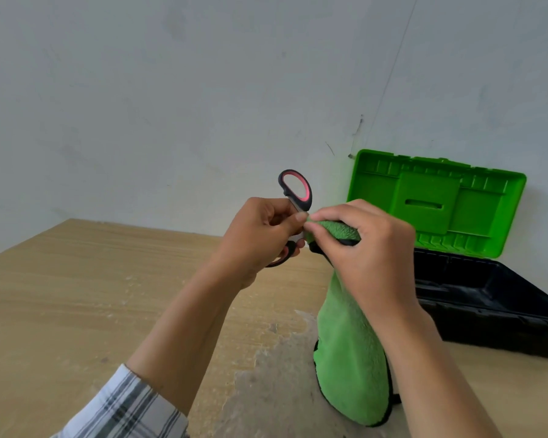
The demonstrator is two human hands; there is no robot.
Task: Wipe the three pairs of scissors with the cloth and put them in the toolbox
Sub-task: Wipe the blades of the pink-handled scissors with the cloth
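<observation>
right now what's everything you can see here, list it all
scissors: 1, black with pink-lined handles, held up at centre
cloth: 1, green with dark edge, bunched against the scissors, hanging down
toolbox: 1, black base, green lid, open, far right
table: 1, light wood, under everything
wall: 1, pale grey, behind
sleeve: 1, white and grey check, left forearm
left hand: 1, grips the scissors
right hand: 1, pinches the cloth

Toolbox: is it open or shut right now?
Open: the toolbox has its green lid swung up and back, and its dark inside shows.
</observation>
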